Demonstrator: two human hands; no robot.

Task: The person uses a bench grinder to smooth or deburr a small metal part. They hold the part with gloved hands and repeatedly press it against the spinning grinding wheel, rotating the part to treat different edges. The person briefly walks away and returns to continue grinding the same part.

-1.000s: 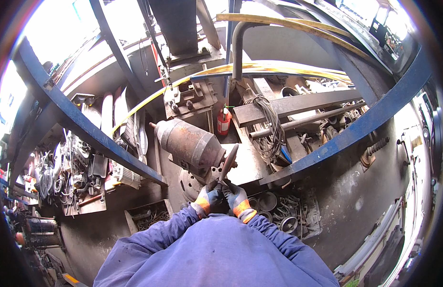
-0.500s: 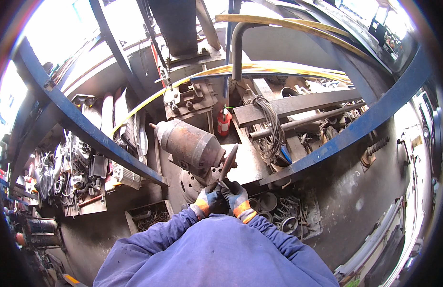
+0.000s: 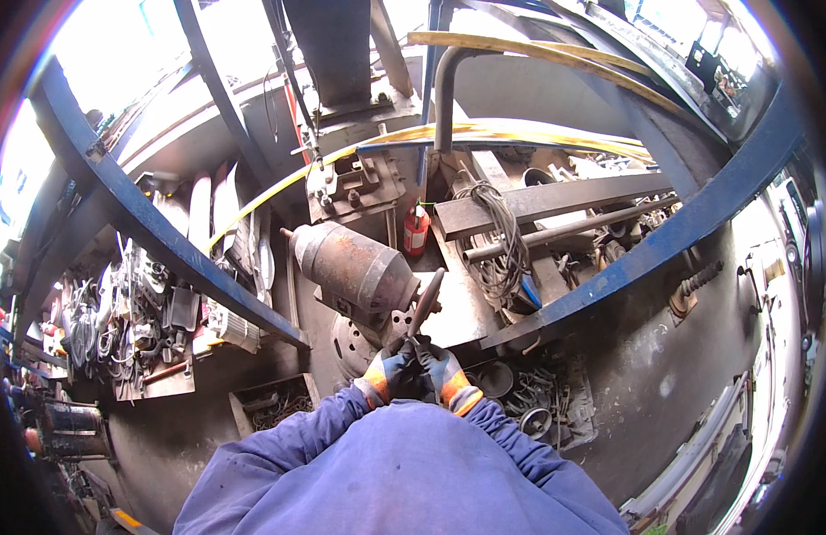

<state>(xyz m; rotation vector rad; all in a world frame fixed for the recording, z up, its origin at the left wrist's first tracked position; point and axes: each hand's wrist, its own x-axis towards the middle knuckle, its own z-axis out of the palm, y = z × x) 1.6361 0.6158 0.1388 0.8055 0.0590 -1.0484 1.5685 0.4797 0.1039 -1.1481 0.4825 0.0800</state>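
Both hands wear dark blue-grey gloves with orange cuffs and are brought together in front of a rusty cylindrical motor. A reddish-brown wheel, seen nearly edge-on, stands at the motor's right end. My left hand is just below the wheel's near edge, its fingers closed. Beside it on the right, my right hand has its fingers curled in too. Whatever lies between the fingertips at the wheel is too small and dark to make out. A round, perforated metal base is below the motor.
A red fire extinguisher stands behind the motor. Coiled cable hangs over a steel beam at right. Blue frame bars cross on both sides. A scrap box and tray of metal parts lie low.
The right hand has drawn slightly closer to the left and turned a little. Both hands remain at the wheel's near edge. The whole view has shifted marginally.
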